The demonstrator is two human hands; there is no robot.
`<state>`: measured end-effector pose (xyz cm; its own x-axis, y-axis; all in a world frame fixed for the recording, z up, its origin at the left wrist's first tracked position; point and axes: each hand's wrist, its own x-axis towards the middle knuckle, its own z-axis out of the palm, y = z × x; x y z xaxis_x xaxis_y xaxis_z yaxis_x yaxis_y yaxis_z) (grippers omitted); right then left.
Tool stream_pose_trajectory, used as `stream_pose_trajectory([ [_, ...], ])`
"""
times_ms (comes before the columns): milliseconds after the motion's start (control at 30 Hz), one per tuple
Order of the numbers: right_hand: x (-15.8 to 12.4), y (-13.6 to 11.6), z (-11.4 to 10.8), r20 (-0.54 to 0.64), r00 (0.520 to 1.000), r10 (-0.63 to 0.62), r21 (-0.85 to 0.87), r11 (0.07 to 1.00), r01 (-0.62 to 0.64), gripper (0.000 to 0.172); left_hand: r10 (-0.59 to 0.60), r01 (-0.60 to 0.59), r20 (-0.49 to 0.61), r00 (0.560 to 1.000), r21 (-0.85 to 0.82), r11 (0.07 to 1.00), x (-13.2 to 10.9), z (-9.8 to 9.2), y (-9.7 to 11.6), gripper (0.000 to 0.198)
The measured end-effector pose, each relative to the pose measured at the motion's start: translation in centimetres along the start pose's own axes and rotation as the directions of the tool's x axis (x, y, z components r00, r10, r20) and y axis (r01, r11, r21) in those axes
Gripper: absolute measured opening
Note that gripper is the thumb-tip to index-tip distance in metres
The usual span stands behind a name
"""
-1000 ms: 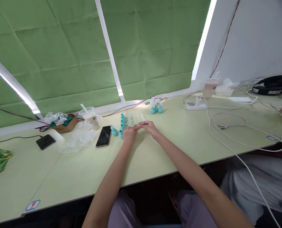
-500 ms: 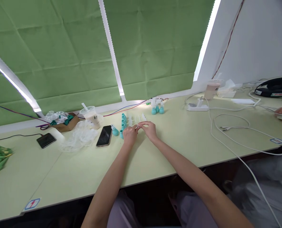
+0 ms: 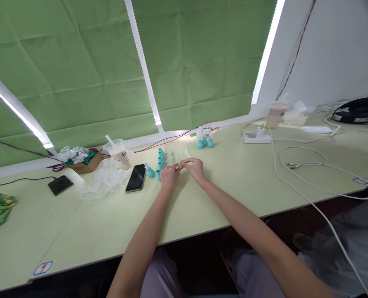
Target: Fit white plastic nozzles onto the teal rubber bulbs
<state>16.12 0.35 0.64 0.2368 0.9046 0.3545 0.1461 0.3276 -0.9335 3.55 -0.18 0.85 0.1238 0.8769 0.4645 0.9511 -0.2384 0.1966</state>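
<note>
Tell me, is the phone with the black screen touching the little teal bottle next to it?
Apart. The head view shows a strip of bare table between the phone and the nearest teal bottle.

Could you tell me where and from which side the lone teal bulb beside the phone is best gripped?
Probably by the round teal belly of the teal bulb, pinched from above: it stands upright with its pale nozzle up, and the phone crowds its left side.
</note>
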Motion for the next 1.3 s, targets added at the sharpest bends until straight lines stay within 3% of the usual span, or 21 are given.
stream_pose_trajectory([
  [233,0.5,0.5,-0.2,0.077,0.994,0.077,0.232,0.968,-0.093,0.023,0.04,-0.039,-0.052,0.998,0.012,0.999,0.1,0.3,-0.3,0.038],
  [367,1.3,0.5,-0.9,0.046,0.996,0.077,0.274,0.958,-0.087,0.03,0.087,-0.088,-0.094,0.992,-0.012,0.996,0.0,0.4,-0.2,0.036],
  [567,2.6,0.8,-2.2,-0.05,0.996,-0.072,0.029,0.997,0.074,0.017,0.005,-0.033,-0.263,0.965,-0.1,0.994,0.3,-1.2,-0.8,0.034],
  [667,3.7,1.3,-1.8,0.002,0.994,-0.108,-0.177,0.979,0.106,0.008,-0.064,0.018,-0.31,0.948,-0.15,0.989,0.6,-2.2,-1.4,0.031],
  [733,4.8,1.6,-1.0,0.126,0.984,-0.124,-0.315,0.936,0.158,0.005,-0.1,0.044,-0.312,0.945,-0.182,0.982,0.9,-2.4,-1.9,0.028],
  [800,6.2,1.9,0.0,0.3,0.944,-0.133,-0.43,0.865,0.259,0.01,-0.116,0.055,-0.301,0.946,-0.205,0.977,1.1,-2.4,-2.2,0.026],
  [900,8.1,2.1,1.3,0.464,0.881,-0.097,-0.604,0.692,0.395,0.019,-0.119,0.062,-0.281,0.952,-0.204,0.977,1.2,-2.2,-2.6,0.024],
  [967,9.1,2.2,2.0,0.475,0.877,-0.07,-0.704,0.569,0.426,0.021,-0.118,0.068,-0.259,0.959,-0.193,0.979,1.3,-2.1,-2.8,0.024],
  [1033,9.8,2.2,2.5,0.467,0.883,-0.052,-0.751,0.503,0.427,0.021,-0.116,0.072,-0.24,0.964,-0.185,0.98,1.3,-2.2,-2.8,0.024],
  [1300,10.4,2.9,2.8,0.522,0.853,-0.008,-0.771,0.425,0.475,0.021,-0.1,0.07,-0.203,0.974,-0.15,0.986,1.6,-2.1,-2.9,0.027],
])
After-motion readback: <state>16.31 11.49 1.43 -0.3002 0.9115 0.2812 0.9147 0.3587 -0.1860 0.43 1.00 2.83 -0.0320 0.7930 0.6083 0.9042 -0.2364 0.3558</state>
